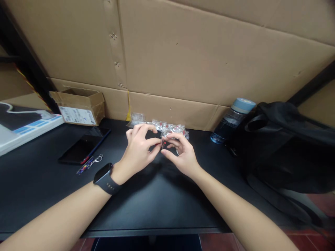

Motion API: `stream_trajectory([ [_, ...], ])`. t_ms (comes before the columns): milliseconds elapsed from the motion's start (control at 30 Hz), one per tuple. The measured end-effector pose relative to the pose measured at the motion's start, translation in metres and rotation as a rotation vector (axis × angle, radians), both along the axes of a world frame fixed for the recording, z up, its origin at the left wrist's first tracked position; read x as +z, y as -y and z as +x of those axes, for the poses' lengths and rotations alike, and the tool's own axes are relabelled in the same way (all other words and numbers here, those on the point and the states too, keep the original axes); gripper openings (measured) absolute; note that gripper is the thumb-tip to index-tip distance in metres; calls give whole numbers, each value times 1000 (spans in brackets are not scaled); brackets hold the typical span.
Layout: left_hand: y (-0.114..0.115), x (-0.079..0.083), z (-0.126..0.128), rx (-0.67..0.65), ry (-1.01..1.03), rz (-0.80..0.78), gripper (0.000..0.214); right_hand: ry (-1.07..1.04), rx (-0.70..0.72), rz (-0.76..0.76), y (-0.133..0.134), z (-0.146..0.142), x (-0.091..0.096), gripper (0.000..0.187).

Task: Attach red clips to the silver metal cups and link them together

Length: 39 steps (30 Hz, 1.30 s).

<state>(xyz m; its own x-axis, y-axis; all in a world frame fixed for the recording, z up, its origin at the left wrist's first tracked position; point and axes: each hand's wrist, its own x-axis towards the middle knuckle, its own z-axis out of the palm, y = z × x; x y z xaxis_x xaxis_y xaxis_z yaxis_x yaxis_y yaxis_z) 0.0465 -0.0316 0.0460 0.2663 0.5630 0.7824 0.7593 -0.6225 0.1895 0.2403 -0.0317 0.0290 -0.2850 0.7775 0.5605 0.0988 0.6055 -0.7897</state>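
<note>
Above the black tabletop [157,198] my two hands meet, fingertips almost touching. Between them is a small thin piece with red spots [162,143], seen nearly edge-on and too small to make out its kind. My left hand [141,144], with a dark smartwatch [103,173] on its wrist, pinches the piece from the left with thumb and forefinger. From the right, the thumb and fingers of my right hand [183,155] close on its other side. Just behind the hands lie several small clear plastic packets [174,129] with red and silvery contents.
At left are an open cardboard box [78,104], a dark phone [85,144], a keychain [89,164] and a white-and-blue box [34,129] with a cable. A water bottle [231,122] and a black bag [285,150] stand at right. Cardboard [196,59] walls the back.
</note>
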Motion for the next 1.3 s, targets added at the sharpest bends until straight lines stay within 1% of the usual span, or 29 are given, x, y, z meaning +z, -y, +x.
stream_trajectory([
  [200,-1,1,-1,17,48,-5,10,-26,39,-44,0,1,2,43],
  [300,-1,2,-1,4,46,-6,10,-17,26,-64,0,1,3,33],
  [367,-2,1,-1,-4,40,-12,10,-13,-3,-45,0,2,4,28],
  [500,-2,-2,1,-31,22,-19,9,42,-51,35,-3,3,6,29],
  [633,-1,-2,1,-66,30,-29,8,90,-78,56,-3,4,7,28],
  [700,-2,-1,1,-94,67,-86,6,99,-85,67,-2,4,7,29],
  [767,-4,-1,0,-164,138,-205,7,110,-93,79,0,4,8,31],
  [867,-9,-5,-2,-331,227,-422,24,146,-99,109,1,4,8,33],
  [933,-13,-9,-2,-412,225,-520,32,163,-100,139,1,4,8,34],
  [1000,-15,-11,-2,-445,192,-549,30,170,-101,170,-1,6,8,35],
  [1067,-16,-10,-3,-440,148,-518,23,178,-108,196,-3,7,7,35],
  [1133,-15,-7,-3,-401,95,-477,19,192,-120,214,-5,9,6,35],
  [1300,-13,-7,0,-271,-24,-454,27,253,-145,254,-10,14,6,34],
])
